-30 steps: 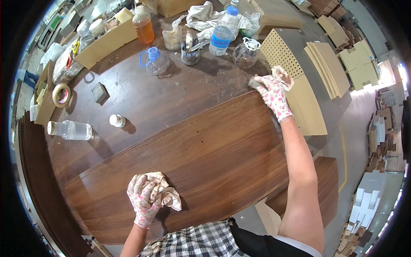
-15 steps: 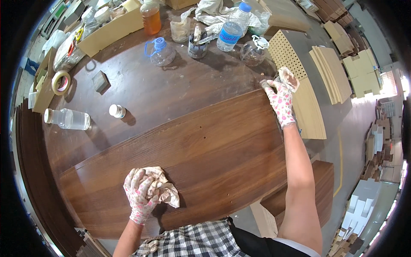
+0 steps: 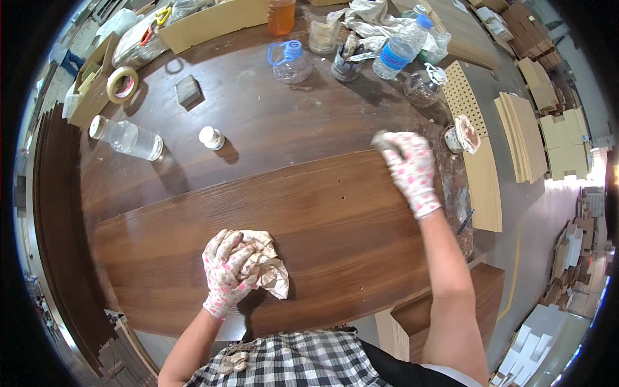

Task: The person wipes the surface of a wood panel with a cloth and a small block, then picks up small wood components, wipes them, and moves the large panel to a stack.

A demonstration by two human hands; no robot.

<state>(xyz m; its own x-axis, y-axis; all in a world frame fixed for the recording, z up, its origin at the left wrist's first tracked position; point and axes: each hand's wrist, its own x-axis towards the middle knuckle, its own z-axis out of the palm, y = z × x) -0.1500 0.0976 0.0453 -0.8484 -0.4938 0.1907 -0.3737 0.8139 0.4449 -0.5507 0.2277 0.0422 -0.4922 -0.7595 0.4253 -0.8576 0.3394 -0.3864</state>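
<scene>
My left hand (image 3: 227,271), in a white glove with pink spots, is closed on a crumpled cream rag (image 3: 269,274) lying on the dark brown wooden board (image 3: 309,226). My right hand (image 3: 412,171), gloved alike, hovers at the board's far right edge. Its fingers are bent together, with greyish stains at the tips. Whatever they may pinch is too small to make out. To the right of that hand, at the table's edge, stands a small stained white tub (image 3: 462,137) with brown stuff in its mouth.
Across the far table stand a blue-capped jug (image 3: 291,66), a water bottle (image 3: 396,55), and a dark pot (image 3: 346,64). Farther left are a white-capped jar (image 3: 211,138), a clear bottle (image 3: 129,138), a tape roll (image 3: 122,85) and a grey block (image 3: 188,91).
My right hand has moved left, away from the stained tub, to over the board's far edge. My left hand stays on the rag. The whole view has shifted.
</scene>
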